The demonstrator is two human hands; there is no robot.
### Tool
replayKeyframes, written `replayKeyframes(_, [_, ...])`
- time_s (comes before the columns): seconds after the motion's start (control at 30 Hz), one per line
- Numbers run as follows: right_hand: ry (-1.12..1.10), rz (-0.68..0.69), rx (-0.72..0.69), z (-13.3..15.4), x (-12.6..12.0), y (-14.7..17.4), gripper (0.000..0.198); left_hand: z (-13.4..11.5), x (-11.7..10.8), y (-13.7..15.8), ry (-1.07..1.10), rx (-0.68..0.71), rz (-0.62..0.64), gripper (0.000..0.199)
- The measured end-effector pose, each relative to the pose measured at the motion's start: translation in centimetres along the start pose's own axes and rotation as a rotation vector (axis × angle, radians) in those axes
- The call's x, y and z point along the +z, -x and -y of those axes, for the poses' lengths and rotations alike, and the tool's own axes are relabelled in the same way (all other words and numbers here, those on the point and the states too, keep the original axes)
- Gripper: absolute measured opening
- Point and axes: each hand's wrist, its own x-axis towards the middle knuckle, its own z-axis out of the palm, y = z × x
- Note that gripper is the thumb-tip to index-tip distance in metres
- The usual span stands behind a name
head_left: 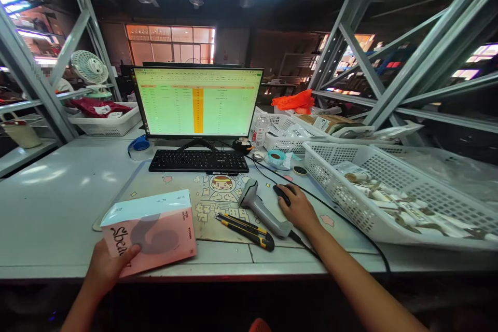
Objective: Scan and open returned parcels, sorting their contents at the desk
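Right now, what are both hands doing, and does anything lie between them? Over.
Left fingers gripping pink box, its top pale blue. Right fingers over black mouse. Grey scanner lying between, closer to mouse.

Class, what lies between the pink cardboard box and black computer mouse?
Head view: a yellow-black utility knife, then a grey barcode scanner nearer the mouse.
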Motion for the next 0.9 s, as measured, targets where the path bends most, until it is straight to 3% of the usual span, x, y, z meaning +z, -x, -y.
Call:
replayKeyframes(0.17, [-0.021, 0.007, -0.074, -0.7, 0.5, 0.0, 0.049, 0.3, -0.4, -0.5, -0.009, 0.021, 0.118, 0.043])
replayKeyframes(0.33, [-0.041, -0.007, -0.123, -1.2, 0.8, -0.5, 0.051, -0.6, 0.1, 0.2, 0.066, 0.001, 0.051, 0.043])
replayKeyframes(0.63, [-0.090, 0.004, -0.095, -1.2, 0.3, -1.1, 0.056, 0.8, -0.6, -1.0, 0.020, 0.029, 0.124, 0.049])
replayKeyframes(0.7, [-0.154, -0.065, -0.087, 0.8, -1.8, -2.1, 0.060, 0.6, -0.7, -1.0, 0.027, 0.033, 0.129, 0.049])
replayKeyframes(0.8, [-0.346, -0.090, -0.181, 7.3, -7.3, -1.2, 0.067, 0.3, -0.5, -0.5, 0.034, 0.045, 0.111, 0.048])
replayKeyframes(0.9, [-0.630, 0.314, -0.386, 16.1, -13.4, 2.8, 0.090, 0.5, -0.1, 0.7, -0.071, 0.164, 0.093, 0.047])
